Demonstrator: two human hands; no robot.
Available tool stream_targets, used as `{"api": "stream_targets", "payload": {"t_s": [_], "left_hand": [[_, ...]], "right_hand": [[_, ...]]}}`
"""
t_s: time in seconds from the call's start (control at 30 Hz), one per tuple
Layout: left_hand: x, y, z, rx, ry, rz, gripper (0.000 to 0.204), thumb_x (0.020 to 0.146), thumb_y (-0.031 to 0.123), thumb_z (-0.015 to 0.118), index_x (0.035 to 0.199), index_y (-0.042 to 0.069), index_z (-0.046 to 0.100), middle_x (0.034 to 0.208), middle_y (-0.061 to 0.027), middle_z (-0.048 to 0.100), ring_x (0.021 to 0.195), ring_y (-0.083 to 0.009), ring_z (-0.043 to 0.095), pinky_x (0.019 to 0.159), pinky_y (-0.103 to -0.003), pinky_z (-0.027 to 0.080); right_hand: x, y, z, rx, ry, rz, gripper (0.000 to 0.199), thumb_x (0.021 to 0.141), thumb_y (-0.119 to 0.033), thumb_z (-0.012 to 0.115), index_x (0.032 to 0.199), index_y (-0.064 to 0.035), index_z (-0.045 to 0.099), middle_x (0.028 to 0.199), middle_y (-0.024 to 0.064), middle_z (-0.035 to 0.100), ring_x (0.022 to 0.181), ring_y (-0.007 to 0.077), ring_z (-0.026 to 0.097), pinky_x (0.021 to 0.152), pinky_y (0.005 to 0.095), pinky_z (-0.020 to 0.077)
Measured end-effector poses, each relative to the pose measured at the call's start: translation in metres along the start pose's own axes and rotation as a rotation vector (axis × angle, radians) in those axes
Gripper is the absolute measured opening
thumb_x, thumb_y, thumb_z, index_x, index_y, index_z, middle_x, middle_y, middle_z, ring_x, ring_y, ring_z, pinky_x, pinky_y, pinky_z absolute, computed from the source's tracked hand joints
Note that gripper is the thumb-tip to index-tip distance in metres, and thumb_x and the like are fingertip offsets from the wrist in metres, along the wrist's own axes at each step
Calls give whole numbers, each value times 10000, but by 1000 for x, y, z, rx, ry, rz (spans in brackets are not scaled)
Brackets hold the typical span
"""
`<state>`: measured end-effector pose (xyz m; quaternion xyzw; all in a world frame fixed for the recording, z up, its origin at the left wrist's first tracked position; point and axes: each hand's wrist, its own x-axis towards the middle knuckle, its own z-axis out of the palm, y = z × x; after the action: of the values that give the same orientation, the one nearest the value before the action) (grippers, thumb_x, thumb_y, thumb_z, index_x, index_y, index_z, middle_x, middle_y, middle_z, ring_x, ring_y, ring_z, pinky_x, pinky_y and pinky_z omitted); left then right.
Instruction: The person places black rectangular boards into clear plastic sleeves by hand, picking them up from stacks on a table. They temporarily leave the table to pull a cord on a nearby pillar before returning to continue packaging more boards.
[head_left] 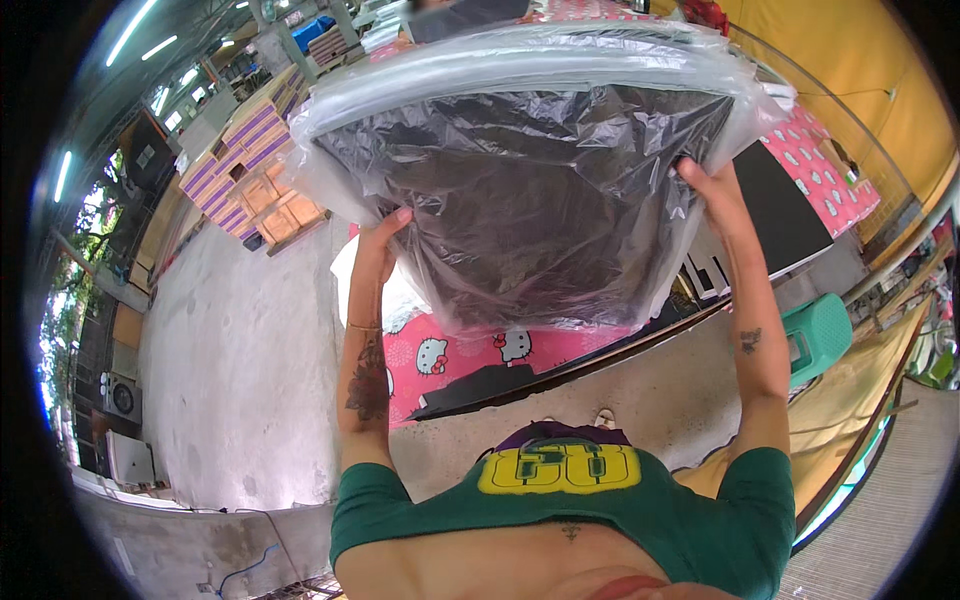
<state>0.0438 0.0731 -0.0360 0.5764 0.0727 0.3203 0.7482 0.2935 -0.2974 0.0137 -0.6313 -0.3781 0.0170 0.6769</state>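
Note:
A wide black flat piece wrapped in clear plastic (540, 220) is held up in front of me, above a table with a pink patterned cover (470, 352). My left hand (380, 240) grips its left edge, thumb over the plastic and fingers hidden behind. On the opposite edge, my right hand (712, 190) holds it the same way. Crumpled, bunched plastic runs along the far side of the piece. What exactly is inside the wrapping I cannot make out.
Stacked cartons (240, 160) stand on the concrete floor at the far left. A black panel (780, 215) lies on the pink cover to the right. Beside my right forearm is a green plastic stool (820, 335). A yellow curtain (850, 60) hangs at the right. Another person shows partly at the top.

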Motion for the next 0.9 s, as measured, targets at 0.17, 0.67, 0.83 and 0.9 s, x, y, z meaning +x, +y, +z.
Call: {"api": "stream_targets", "payload": {"t_s": [0.17, 0.67, 0.83, 0.9], "left_hand": [[5, 14, -5, 26, 35, 113, 424, 744, 52, 659, 1143, -20, 533, 1040, -96, 614, 963, -204, 587, 893, -333, 448], [76, 273, 102, 896, -560, 825, 804, 870, 571, 434, 1449, 54, 226, 1490, -149, 261, 1328, -286, 303, 995, -447, 341], [96, 199, 124, 1622, -704, 307, 688, 931, 519, 307, 1418, 33, 281, 1480, -148, 276, 1337, -271, 291, 1043, -405, 284], [115, 180, 111, 1637, -702, 200, 654, 956, 498, 257, 1406, 25, 303, 1476, -147, 282, 1340, -265, 286, 1062, -388, 261]], "right_hand": [[53, -102, -42, -71, -215, -247, 767, 852, -572, 519, 1333, 9, 379, 1254, 142, 497, 1146, 267, 488, 996, 400, 362], [87, -126, 29, -1307, -466, -505, 677, 696, -552, 693, 1073, -32, 479, 942, 198, 576, 938, 387, 565, 773, 431, 428], [80, -139, 39, -1280, -488, -584, 719, 691, -565, 688, 1130, -34, 484, 954, 207, 589, 928, 392, 574, 777, 438, 440], [80, -138, 43, -1287, -492, -520, 749, 696, -592, 670, 1160, -35, 483, 953, 215, 594, 927, 401, 576, 781, 441, 448]]}}
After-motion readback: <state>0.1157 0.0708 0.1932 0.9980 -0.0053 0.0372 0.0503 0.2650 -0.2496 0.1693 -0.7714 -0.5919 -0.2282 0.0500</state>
